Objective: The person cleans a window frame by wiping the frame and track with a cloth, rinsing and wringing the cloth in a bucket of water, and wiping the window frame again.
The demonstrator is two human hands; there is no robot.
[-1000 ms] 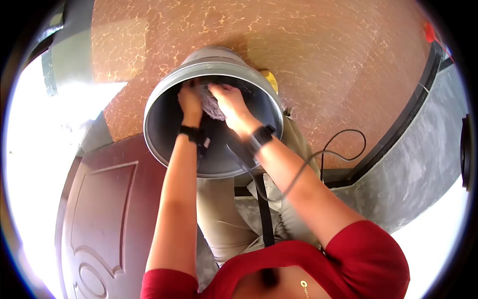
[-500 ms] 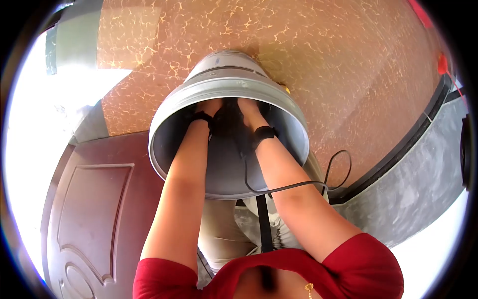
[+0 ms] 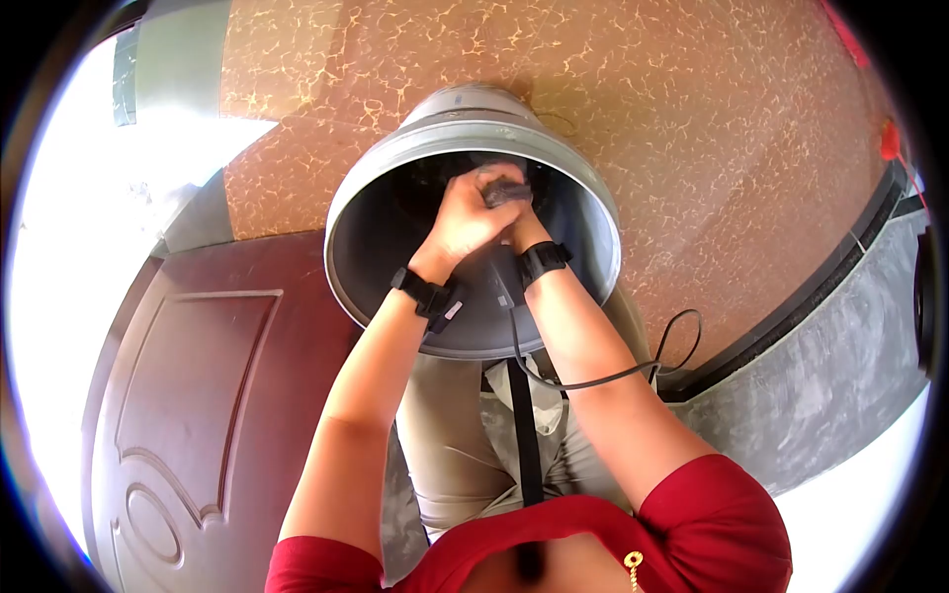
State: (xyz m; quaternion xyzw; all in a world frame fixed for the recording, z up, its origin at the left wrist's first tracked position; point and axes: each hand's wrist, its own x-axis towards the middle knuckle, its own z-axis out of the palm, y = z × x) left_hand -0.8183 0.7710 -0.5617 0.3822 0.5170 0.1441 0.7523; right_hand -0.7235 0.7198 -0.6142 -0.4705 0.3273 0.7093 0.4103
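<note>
A large grey metal tub (image 3: 474,341) is tilted with its round mouth toward me. Inside the mouth, my left hand (image 3: 470,217) is closed around a dark, wet-looking bundle (image 3: 506,193), perhaps cloth. My right hand (image 3: 527,225) meets it from the other side, against the bundle; its fingers are mostly hidden behind the left hand. Each wrist wears a black strap, the left one (image 3: 423,294) carrying a small box. A black cable (image 3: 593,380) runs from near the right wrist strap over the forearm. Deep shadow hides the tub's bottom.
My legs (image 3: 445,435) are below the tub's near rim. A dark red panelled door (image 3: 198,395) stands on the left. Brown marbled flooring (image 3: 692,128) surrounds the tub. A grey curved surface (image 3: 820,356) with a black border and a red object (image 3: 890,140) are on the right.
Both hands have come up from deep in the tub and met near its mouth. The dark bundle now shows in my left hand. The tub appears slightly higher and further right in view.
</note>
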